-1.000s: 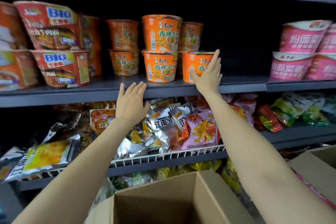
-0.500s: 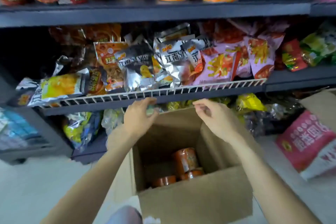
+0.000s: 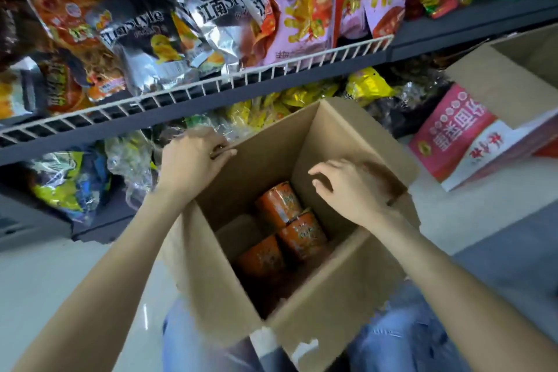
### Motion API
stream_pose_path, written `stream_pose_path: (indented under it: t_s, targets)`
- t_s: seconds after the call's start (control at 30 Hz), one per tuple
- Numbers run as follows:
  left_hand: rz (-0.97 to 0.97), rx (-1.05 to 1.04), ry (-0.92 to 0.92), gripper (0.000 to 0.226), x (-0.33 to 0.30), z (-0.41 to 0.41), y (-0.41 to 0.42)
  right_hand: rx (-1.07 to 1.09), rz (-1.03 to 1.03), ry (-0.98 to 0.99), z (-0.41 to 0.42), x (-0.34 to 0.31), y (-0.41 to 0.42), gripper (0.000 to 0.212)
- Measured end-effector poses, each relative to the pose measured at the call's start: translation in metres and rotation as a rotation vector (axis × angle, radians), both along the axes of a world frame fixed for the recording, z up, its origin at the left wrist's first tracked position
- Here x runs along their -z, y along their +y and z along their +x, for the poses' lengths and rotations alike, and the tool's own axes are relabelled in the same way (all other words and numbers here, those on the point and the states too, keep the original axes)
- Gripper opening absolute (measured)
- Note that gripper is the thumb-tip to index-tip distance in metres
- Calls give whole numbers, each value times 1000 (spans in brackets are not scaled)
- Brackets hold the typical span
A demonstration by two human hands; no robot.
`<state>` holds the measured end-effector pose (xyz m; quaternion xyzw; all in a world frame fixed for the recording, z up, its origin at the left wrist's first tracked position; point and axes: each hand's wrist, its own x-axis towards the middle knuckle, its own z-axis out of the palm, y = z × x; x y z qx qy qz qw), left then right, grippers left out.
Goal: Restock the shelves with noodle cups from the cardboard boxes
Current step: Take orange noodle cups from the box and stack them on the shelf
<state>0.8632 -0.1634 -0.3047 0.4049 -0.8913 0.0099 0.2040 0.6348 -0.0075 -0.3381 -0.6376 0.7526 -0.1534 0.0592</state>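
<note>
Our left hand (image 3: 193,160) grips the far-left rim of the open brown cardboard box (image 3: 332,287), fingers curled over the top edge of its wall. Our right hand (image 3: 350,187) hovers over the box's right inner flap with fingers loosely bent and holding nothing; whether the fingertips touch the cardboard we cannot tell.

Deep in the box, along its right wall, lie three orange shrink-wrapped noodle cups (image 3: 280,205), tipped on their sides and touching one another in a row from the far end toward the near end. Their film is glossy, with printed labels too blurred to read; the box floor beside them on the left is bare.

We judge the step in hand to be reaching in for a cup. To do it well, we keep the left hand steadying the rim so the box does not tilt, lower the right hand past the flap, and take the uppermost cup round its body, not by its film, which looks slippery.

Beyond the box, a white wire shelf rail (image 3: 211,90) fronts silver and pink snack bags (image 3: 302,21). At the right edge a pink printed carton (image 3: 453,136) stands on the pale floor (image 3: 60,275).
</note>
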Motion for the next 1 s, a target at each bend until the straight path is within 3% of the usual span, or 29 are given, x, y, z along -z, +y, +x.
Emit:
stream_pose_path:
  t_s: [0.2, 0.33, 0.43, 0.7, 1.0]
  targets:
    - [-83, 125, 110, 25, 1, -28, 58, 22, 307, -12, 7, 64, -47, 41]
    - [-104, 97, 144, 24, 17, -30, 62, 260, 258, -92, -3, 124, -45, 47]
    - [-157, 106, 154, 22, 17, -29, 55, 321, 237, -42, -8, 157, -44, 50]
    - [-305, 208, 103, 22, 3, -37, 16, 568, 160, -229, -16, 188, -98, 78]
    - [-273, 215, 125, 24, 14, -35, 13, 598, 385, -303, -9, 220, -127, 103]
